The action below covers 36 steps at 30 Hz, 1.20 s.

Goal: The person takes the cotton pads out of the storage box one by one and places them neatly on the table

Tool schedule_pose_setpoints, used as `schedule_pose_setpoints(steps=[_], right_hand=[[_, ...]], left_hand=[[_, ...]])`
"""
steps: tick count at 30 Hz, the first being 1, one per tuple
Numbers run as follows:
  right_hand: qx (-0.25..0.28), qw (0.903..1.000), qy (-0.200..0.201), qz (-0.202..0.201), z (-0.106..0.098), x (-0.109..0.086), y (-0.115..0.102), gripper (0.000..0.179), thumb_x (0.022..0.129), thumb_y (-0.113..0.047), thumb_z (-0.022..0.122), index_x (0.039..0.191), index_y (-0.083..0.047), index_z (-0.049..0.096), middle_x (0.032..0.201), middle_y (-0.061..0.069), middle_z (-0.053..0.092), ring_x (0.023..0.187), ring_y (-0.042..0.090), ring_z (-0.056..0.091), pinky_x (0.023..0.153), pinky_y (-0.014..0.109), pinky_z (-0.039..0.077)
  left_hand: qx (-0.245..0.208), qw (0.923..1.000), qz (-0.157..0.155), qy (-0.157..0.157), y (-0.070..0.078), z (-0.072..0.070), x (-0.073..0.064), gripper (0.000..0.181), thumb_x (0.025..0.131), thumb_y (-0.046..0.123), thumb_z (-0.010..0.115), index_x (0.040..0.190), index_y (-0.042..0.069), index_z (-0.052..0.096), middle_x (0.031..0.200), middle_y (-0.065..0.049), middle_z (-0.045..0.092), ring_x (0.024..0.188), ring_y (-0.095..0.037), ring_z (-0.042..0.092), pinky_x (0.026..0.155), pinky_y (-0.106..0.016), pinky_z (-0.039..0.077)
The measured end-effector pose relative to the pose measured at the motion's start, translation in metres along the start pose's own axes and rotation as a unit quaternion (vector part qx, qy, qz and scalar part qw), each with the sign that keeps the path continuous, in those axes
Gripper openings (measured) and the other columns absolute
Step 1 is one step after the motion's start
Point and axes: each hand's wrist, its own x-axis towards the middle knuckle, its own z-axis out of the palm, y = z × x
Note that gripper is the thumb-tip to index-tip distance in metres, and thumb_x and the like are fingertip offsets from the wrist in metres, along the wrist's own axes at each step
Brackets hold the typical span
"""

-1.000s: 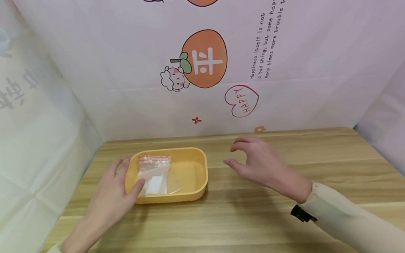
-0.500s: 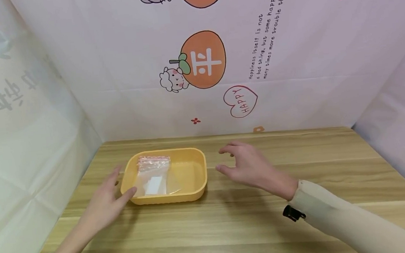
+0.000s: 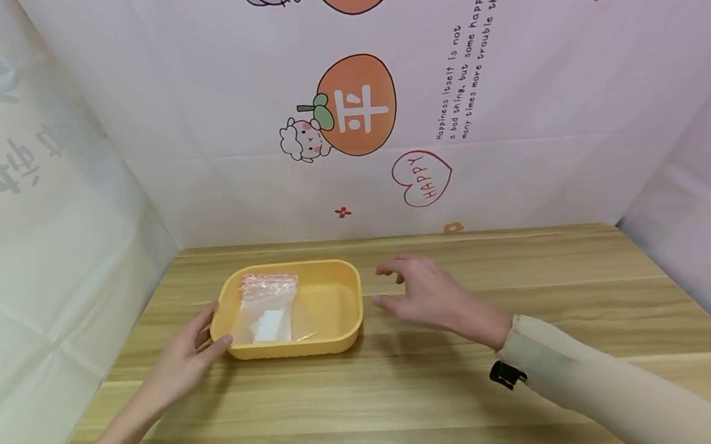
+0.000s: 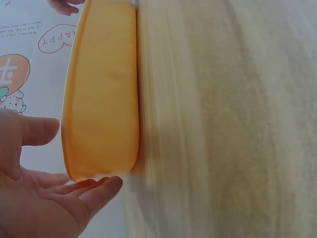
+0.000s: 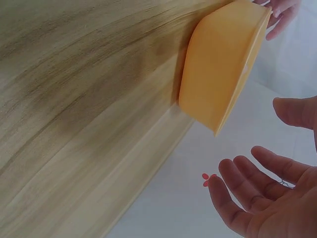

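Note:
A yellow plastic box [image 3: 334,305] sits on the wooden table, left of centre. Inside, on its left side, lies a stack of clear zip bags [image 3: 270,296] with red strips along the top, and a white rectangle [image 3: 269,325] shows among them. My left hand [image 3: 186,353] is at the box's left end, fingertips right at the outer wall and thumb near the front left corner. The left wrist view shows those fingers [image 4: 99,193] spread loosely along the end wall. Beyond the box's right end, my right hand [image 3: 428,297] hovers with fingers apart and nothing between them.
The wooden table [image 3: 371,404] ends at a white printed cloth [image 3: 226,120] at the back. More white cloth hangs along the left and right sides. A black strap [image 3: 507,374] is on the right sleeve.
My left hand has drawn back from over the box's left rim to its outer left end. My right hand has come left, closer to the box's right end.

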Motion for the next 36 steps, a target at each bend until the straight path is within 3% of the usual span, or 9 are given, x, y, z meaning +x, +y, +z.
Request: schedule_pose_setpoints(steps=[5, 9, 12, 21, 30, 36], right_hand=[[0.012, 0.9999, -0.009, 0.003, -0.001, 0.001, -0.004, 0.045, 0.092, -0.033, 0.080, 0.128, -0.007, 0.074, 0.122, 0.005, 0.073, 0.097, 0.020, 0.067, 0.082, 0.040, 0.058], [0.024, 0.9996, -0.015, 0.003, -0.003, 0.003, -0.008, 0.044, 0.092, -0.032, 0.080, 0.128, -0.008, 0.074, 0.122, 0.005, 0.074, 0.096, 0.019, 0.067, 0.081, 0.039, 0.058], [0.035, 0.9992, -0.018, 0.001, -0.005, 0.006, -0.012, 0.043, 0.092, -0.031, 0.080, 0.128, -0.008, 0.075, 0.122, 0.005, 0.074, 0.095, 0.019, 0.067, 0.080, 0.038, 0.058], [0.064, 0.9970, -0.044, -0.009, -0.008, 0.017, -0.024, 0.041, 0.092, -0.028, 0.079, 0.127, -0.007, 0.075, 0.122, 0.005, 0.075, 0.097, 0.024, 0.069, 0.080, 0.036, 0.057], [0.068, 0.9938, -0.082, -0.032, -0.003, 0.031, -0.032, 0.035, 0.092, -0.018, 0.075, 0.125, -0.006, 0.074, 0.110, 0.004, 0.074, 0.084, 0.013, 0.065, 0.076, 0.031, 0.056], [0.082, 0.9896, -0.114, -0.032, 0.002, 0.039, -0.038, 0.037, 0.091, -0.012, 0.072, 0.127, -0.004, 0.073, 0.110, 0.006, 0.073, 0.083, 0.012, 0.066, 0.078, 0.030, 0.057]], left_hand=[[-0.018, 0.9998, -0.009, -0.006, -0.003, 0.000, 0.000, 0.072, 0.107, 0.012, 0.064, 0.159, -0.015, 0.023, 0.159, -0.041, 0.030, 0.141, -0.054, 0.042, 0.108, -0.047, 0.046], [-0.034, 0.9992, -0.021, -0.008, -0.005, -0.001, -0.001, 0.073, 0.106, 0.013, 0.065, 0.160, -0.014, 0.024, 0.160, -0.040, 0.031, 0.141, -0.055, 0.041, 0.101, -0.025, 0.049], [-0.046, 0.9986, -0.027, -0.008, -0.006, 0.000, -0.001, 0.074, 0.106, 0.013, 0.066, 0.161, -0.013, 0.024, 0.160, -0.040, 0.031, 0.142, -0.055, 0.041, 0.097, -0.015, 0.046], [-0.068, 0.9974, -0.023, -0.007, -0.004, 0.002, 0.001, 0.075, 0.105, 0.010, 0.067, 0.160, -0.014, 0.023, 0.161, -0.039, 0.029, 0.143, -0.055, 0.039, 0.093, -0.008, 0.043], [-0.070, 0.9973, -0.018, -0.007, -0.001, 0.006, 0.001, 0.075, 0.104, 0.011, 0.068, 0.160, -0.013, 0.024, 0.160, -0.038, 0.032, 0.143, -0.053, 0.041, 0.098, -0.016, 0.046], [-0.064, 0.9977, -0.020, -0.009, 0.000, 0.009, 0.000, 0.075, 0.104, 0.011, 0.069, 0.160, -0.013, 0.025, 0.161, -0.037, 0.032, 0.142, -0.053, 0.042, 0.104, -0.032, 0.049]])
